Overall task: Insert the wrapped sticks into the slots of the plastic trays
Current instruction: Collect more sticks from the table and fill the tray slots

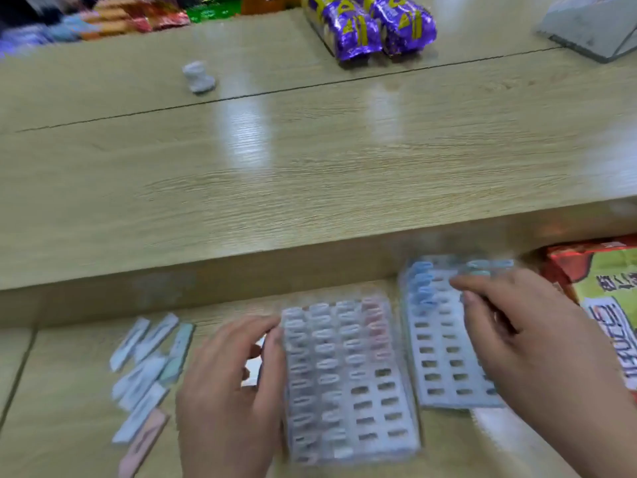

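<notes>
Left fingers (265, 334): curled, tips against the left edge of the left tray (348, 381); blur hides whether they grip it.
Left hand (234, 391): palm down over the counter (69, 391), just left of that tray; a white piece shows under it, identity unclear.
Right fingers (463, 282): bent, tips over the far end of the right tray (444, 343), beside teal sticks (482, 267); cannot tell whether they pinch one.
Right hand (537, 332): covers the right side of that tray.
Left tray: flat on the counter, most slots filled with white sticks (324, 346); pink sticks (374, 319) in the far right column; near right slots open.
Right tray: just beside the left tray, set farther; blue sticks (422, 284) in the far left column; most slots open.
Loose sticks (148, 367): scattered flat on the counter, left of the left hand; white, pale green and one pink.
Red and green packet (606, 298): right of the right hand.
Raised counter (310, 167): beyond the trays; carries a small white object (200, 77), purple packets (375, 25) and a clear box (593, 29) at far right.
</notes>
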{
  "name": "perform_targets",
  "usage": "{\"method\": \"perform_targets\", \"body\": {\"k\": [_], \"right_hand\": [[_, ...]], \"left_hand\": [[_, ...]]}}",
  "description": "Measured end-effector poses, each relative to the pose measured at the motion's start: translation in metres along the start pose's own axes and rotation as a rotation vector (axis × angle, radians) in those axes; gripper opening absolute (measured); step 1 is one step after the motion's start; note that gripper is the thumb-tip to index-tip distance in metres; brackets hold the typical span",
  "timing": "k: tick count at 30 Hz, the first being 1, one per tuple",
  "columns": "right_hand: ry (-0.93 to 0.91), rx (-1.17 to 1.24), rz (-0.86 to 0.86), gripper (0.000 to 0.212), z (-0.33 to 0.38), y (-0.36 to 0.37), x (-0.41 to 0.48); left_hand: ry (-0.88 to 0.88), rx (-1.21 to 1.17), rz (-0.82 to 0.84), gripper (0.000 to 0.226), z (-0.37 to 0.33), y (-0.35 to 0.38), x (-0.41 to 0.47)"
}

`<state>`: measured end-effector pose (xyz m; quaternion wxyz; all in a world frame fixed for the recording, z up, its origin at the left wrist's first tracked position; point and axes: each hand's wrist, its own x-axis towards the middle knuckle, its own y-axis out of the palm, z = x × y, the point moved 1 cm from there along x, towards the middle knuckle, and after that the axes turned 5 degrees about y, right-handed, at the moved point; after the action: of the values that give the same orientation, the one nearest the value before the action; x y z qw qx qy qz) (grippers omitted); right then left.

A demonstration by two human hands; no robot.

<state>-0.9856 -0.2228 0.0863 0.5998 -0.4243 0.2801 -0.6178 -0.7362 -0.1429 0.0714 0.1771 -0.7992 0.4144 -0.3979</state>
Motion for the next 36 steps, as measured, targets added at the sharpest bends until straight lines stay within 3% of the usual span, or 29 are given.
{"method": "perform_targets", "body": {"k": [7,14,18,22,29,36], "right_hand": [[-0.272,0.198,0.128,0.023,0.120,0.065,-0.041],[-0.345,0.079,0.342,0.026,0.198,0.144,-0.056],[-0.389,-0.025,0.435,0.042,0.217,0.185,-0.054],[-0.488,-0.168,0.472,0.054,0.224,0.213,-0.049],[-0.577,-0.340,0.405,0.024,0.228,0.216,-0.039],[-0.524,-0.394,0.424,0.024,0.225,0.207,-0.042]], "left_hand": [[-0.334,0.029,-0.027,0.026,0.086,-0.065,-0.034],[-0.358,0.143,0.057,0.036,0.150,-0.095,-0.044],[-0.386,0.204,0.134,0.023,0.176,-0.103,-0.045],[-0.380,0.257,0.271,0.034,0.191,-0.102,-0.040],[-0.374,0.239,0.422,0.029,0.199,-0.102,-0.024],[-0.372,0.191,0.396,0.005,0.193,-0.107,-0.011]]}}
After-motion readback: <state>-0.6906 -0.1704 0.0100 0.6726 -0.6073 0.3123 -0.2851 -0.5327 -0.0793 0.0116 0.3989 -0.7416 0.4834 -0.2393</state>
